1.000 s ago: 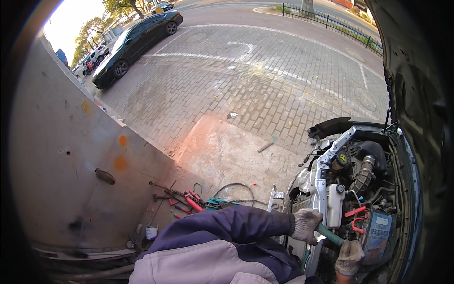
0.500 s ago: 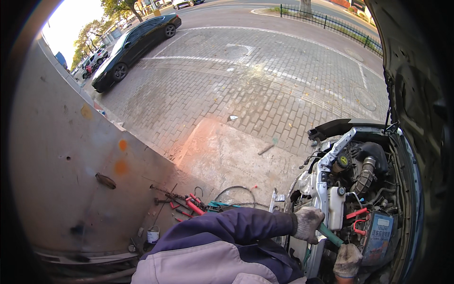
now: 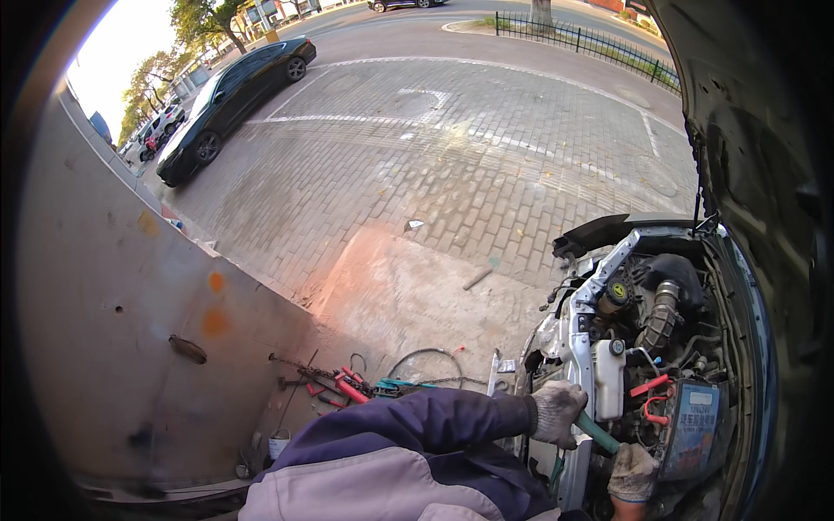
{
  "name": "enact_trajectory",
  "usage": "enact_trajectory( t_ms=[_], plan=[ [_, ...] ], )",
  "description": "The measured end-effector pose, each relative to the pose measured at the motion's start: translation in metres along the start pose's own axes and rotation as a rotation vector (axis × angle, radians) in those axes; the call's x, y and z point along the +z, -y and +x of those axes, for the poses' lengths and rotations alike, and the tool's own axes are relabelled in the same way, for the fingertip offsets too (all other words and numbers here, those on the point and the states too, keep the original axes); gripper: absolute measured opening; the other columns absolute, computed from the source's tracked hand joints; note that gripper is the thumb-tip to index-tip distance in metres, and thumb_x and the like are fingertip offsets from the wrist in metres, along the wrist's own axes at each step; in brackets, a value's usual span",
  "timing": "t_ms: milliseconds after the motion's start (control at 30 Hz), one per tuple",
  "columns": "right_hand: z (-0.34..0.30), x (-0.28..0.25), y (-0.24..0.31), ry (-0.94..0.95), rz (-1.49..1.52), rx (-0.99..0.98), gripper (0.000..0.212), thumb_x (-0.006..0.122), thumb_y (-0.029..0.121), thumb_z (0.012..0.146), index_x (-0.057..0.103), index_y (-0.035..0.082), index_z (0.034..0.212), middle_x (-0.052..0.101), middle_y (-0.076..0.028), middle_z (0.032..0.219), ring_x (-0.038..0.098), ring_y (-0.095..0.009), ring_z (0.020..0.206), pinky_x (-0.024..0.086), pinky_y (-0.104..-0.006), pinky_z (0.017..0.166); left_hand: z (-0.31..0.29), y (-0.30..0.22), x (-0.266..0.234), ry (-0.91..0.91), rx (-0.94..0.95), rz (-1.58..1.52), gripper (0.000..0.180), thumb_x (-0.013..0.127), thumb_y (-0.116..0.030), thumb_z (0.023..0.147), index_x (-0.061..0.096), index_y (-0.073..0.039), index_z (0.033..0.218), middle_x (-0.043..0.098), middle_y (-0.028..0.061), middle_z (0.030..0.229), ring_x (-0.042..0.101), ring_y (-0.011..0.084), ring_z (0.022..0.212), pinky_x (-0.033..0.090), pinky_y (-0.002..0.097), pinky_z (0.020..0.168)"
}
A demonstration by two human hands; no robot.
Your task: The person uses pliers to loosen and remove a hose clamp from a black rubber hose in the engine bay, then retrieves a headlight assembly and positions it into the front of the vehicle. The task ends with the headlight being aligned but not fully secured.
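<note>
Both my hands wear pale, dirty work gloves and are over the front frame of a car with its hood raised. My left hand [image 3: 559, 413] is closed around the upper end of a green, thick rod-shaped tool [image 3: 598, 432]. At its lower end, my right hand [image 3: 633, 473] is closed too. The tool's ends are hidden by the gloves, so its kind does not show. It slants across the silver front crossmember [image 3: 580, 347]. Beside my right hand stands the blue battery [image 3: 693, 430], with red clamps and cable [image 3: 653, 408] next to it.
A white fluid tank [image 3: 610, 379] and a ribbed intake hose [image 3: 663, 317] fill the engine bay. The raised hood [image 3: 756, 156] hangs on the right. Chain and red tools [image 3: 350, 386] lie by the metal wall [image 3: 156, 286]. A black car [image 3: 234, 100] is parked on the paving.
The view has shifted slightly, so the scene sits a little further left. Both hands keep their grip on the green tool, with little movement against the car.
</note>
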State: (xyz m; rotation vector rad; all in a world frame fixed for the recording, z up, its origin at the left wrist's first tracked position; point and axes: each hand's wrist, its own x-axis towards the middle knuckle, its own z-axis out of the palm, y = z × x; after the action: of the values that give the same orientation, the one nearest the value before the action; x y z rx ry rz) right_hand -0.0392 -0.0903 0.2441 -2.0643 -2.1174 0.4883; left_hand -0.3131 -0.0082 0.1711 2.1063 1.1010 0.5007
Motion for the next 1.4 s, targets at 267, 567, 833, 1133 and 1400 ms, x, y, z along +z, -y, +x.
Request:
enact_trajectory(
  t_ms=[267,567,833,1133,1400],
  plan=[
    [-0.016,-0.009,0.003,-0.178,0.159,-0.085,0.022,0.067,0.018,0.100,0.066,0.000,0.089,0.069,-0.023,0.089,0.068,-0.047,0.081,0.050,-0.0552,0.070,0.013,-0.006,0.019,0.018,0.056,-0.057,0.059,0.087,-0.044,0.065,0.067,0.001,0.097,0.068,0.0229,0.099,0.069,0.0440,0.097,0.057,0.0513,0.089],
    [-0.039,0.010,-0.018,-0.496,0.285,-0.028,0.020,0.072,0.018,0.097,0.069,-0.002,0.092,0.068,-0.023,0.085,0.068,-0.046,0.079,0.054,-0.0507,0.071,0.045,-0.022,0.051,0.105,0.125,-0.104,0.071,0.090,-0.044,0.062,0.066,0.004,0.108,0.069,0.0241,0.102,0.071,0.0445,0.100,0.059,0.0510,0.089],
    [-0.061,0.013,-0.033,-0.319,0.386,0.263,0.030,0.072,0.018,0.104,0.063,0.000,0.082,0.059,-0.024,0.074,0.062,-0.045,0.067,0.048,-0.0482,0.061,0.067,-0.033,0.060,0.212,0.216,0.001,0.072,0.089,-0.052,0.067,0.068,0.005,0.106,0.071,0.0226,0.101,0.072,0.0419,0.102,0.059,0.0500,0.090],
    [-0.086,0.050,-0.037,-0.357,0.755,0.203,0.055,0.076,0.018,0.106,0.058,0.002,0.155,0.076,-0.018,0.131,0.077,-0.026,0.115,0.061,-0.0376,0.100,0.114,-0.066,0.096,0.416,-0.002,-0.460,0.076,0.096,-0.037,0.083,0.059,0.011,0.130,0.070,0.0130,0.099,0.068,0.0193,0.091,0.059,0.0367,0.084],
    [-0.099,0.058,-0.067,-0.363,0.865,0.590,0.038,0.072,0.023,0.106,0.072,0.005,0.140,0.079,-0.018,0.129,0.078,-0.030,0.113,0.061,-0.0372,0.098,0.157,-0.056,0.136,0.791,0.049,-0.548,0.065,0.079,-0.047,0.103,0.061,0.003,0.140,0.074,0.0126,0.120,0.068,0.0186,0.109,0.056,0.0353,0.098]
  ],
)
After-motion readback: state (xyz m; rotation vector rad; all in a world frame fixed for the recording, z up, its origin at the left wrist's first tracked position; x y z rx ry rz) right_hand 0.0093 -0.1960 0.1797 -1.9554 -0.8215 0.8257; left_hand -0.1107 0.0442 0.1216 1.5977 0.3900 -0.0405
